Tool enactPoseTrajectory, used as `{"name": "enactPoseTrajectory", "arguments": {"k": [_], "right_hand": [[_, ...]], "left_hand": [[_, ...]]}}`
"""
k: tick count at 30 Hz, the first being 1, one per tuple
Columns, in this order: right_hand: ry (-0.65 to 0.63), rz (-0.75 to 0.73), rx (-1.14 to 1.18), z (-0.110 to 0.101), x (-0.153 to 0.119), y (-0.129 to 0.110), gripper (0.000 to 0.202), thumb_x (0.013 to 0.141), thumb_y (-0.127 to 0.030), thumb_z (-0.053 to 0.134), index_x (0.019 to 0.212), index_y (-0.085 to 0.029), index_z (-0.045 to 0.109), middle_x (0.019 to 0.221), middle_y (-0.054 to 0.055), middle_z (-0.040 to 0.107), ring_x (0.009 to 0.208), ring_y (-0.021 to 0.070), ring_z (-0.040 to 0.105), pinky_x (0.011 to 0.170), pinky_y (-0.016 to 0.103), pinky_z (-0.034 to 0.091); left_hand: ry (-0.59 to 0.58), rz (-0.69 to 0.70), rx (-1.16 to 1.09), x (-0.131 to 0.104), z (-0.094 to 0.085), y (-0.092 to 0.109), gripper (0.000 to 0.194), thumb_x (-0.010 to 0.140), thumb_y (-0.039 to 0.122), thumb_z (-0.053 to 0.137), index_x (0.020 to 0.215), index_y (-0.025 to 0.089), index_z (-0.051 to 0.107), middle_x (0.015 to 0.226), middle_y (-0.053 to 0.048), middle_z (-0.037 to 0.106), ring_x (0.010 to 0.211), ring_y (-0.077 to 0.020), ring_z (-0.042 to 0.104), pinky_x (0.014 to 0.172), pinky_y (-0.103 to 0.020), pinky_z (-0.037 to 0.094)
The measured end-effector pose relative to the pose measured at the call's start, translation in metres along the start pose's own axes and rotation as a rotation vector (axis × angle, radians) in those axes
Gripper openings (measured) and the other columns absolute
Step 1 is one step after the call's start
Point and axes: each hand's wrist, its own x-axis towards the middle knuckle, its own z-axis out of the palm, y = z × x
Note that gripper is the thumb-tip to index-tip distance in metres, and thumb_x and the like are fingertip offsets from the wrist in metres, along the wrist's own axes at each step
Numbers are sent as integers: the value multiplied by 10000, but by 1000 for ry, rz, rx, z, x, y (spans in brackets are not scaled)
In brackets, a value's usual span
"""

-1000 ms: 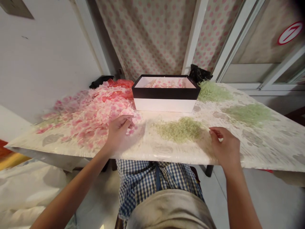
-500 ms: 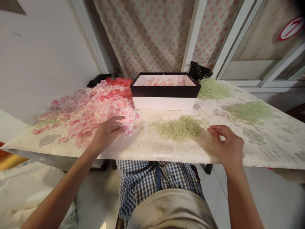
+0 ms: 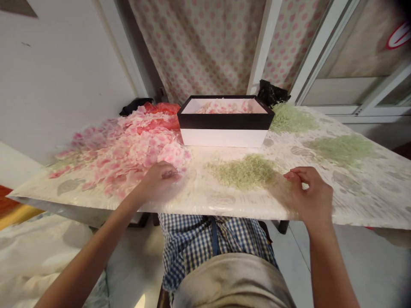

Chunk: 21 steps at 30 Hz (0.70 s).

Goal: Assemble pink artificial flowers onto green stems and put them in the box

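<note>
My left hand [image 3: 160,177] is closed, its fingers curled at the near right edge of a heap of pink and white artificial petals [image 3: 128,147]. Pale pink shows around its fingertips, but what they hold is hidden. Thumb and fingers of my right hand [image 3: 313,188] are pinched together just right of a small pile of thin green strands [image 3: 245,171]. Anything in that pinch is too small to make out. Behind the green pile stands a black and white box [image 3: 224,137] with an open top and pink petals inside.
Two more piles of green strands lie on the right, one by the box [image 3: 293,119] and one farther right [image 3: 343,149]. A red plastic bag [image 3: 163,115] sits behind the petals. Black bags flank the back. The patterned tablecloth [image 3: 221,207] ends near my lap.
My left hand has moved slightly right and down, and its outstretched fingers have curled closed at the petals' edge. My right hand keeps its pinch in about the same place.
</note>
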Motion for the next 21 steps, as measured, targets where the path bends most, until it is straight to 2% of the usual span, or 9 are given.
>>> {"name": "enactPoseTrajectory", "arguments": {"k": [5,11,16,18,21], "right_hand": [[6,-10,-24,-1,0,-1,148,857,-327,523,936,-233,605,830,58,739,783,253,702,719,375,500],[-1,-25,-31,-2,0,-3,149,857,-322,519,935,-236,613,823,59,745,800,260,708,745,388,504],[8,-18,-14,-1,-1,-2,177,860,-350,528,957,-233,618,847,63,748,811,261,711,779,410,516],[14,-16,-15,0,-2,-2,184,862,-354,530,965,-233,622,854,65,750,815,261,713,756,398,523],[12,-36,-53,-1,0,2,163,849,-323,530,927,-230,639,825,67,743,788,260,704,725,393,525]], "left_hand": [[43,-3,15,-4,-1,-4,140,727,326,625,660,217,681,727,-40,709,685,-211,636,635,-290,459],[64,-4,-37,-6,-5,-2,153,773,328,606,721,206,683,760,-38,713,715,-200,647,630,-258,465],[178,-28,-87,-7,-6,7,160,786,348,614,746,205,672,735,-29,687,708,-193,631,638,-268,454],[221,-57,-156,-8,-7,10,180,793,375,627,771,207,686,721,-24,675,681,-183,613,606,-267,445],[268,-151,-398,-7,-7,13,172,736,378,705,725,206,694,649,-8,637,581,-147,558,521,-250,416]]}}
